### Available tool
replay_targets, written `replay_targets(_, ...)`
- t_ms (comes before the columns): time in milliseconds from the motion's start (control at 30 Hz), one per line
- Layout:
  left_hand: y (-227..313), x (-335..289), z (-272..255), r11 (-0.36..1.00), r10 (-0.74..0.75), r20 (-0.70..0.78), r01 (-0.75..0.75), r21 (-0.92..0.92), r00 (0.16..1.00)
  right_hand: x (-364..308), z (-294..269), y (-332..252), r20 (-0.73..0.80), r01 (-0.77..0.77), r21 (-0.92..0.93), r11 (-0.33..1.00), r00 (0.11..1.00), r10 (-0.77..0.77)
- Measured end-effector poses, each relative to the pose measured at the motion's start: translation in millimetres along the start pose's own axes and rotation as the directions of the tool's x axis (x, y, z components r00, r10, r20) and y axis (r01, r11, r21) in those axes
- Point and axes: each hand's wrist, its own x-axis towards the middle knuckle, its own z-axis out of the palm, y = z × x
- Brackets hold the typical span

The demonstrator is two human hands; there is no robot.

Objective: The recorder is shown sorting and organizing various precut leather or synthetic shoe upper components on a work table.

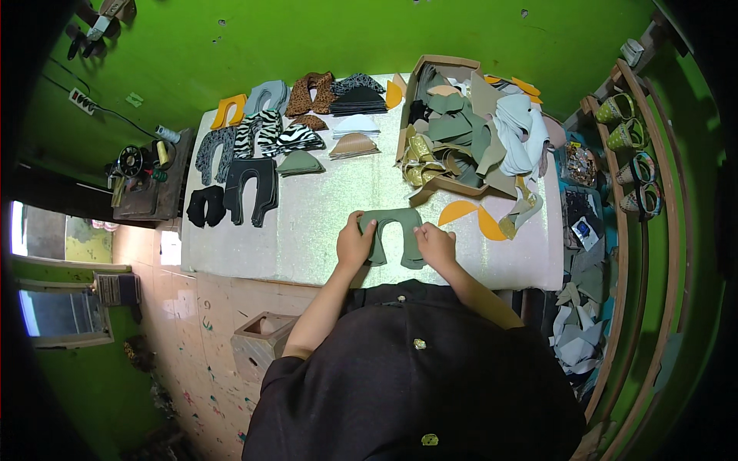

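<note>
Green cut piece: olive, horseshoe-shaped with two legs pointing toward person, flat on pale worktop near front edge. Left hand lay on left leg, fingers curled, gripping its edge. Right hand lay on right leg, fingers bent, pinching material. Cardboard box stood at worktop's far right, open, heaped with loose green, grey, white and gold cut pieces. Two orange crescents lay just right of green piece. Sorted stacks of patterned and black pieces covered far left.
</note>
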Motion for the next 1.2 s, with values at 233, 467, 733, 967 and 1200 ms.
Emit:
replay_targets(233,-3,-2,-8,0.999,0.041,0.055,-0.040,-0.016,0.998,3,-6,6,-0.017,0.112,-0.059,0.992,0.993,-0.114)
replay_targets(467,6,-3,-13,0.956,0.260,0.008,-0.259,0.137,0.965,-5,5,5,-0.158,0.246,-0.185,0.951,0.948,-0.276)
replay_targets(733,2,6,-18,0.816,0.563,-0.037,-0.548,0.187,0.826,-9,8,3,-0.179,0.175,-0.130,0.976,0.964,-0.197)
replay_targets(967,29,-15,-18,0.730,0.647,0.272,-0.682,0.051,0.712,-12,1,-5,-0.144,0.122,-0.045,0.992,0.981,-0.127)
replay_targets(1200,31,-23,-14,0.794,0.529,0.377,-0.600,0.095,0.760,-16,3,5,-0.052,0.177,0.049,0.983,0.983,-0.174)
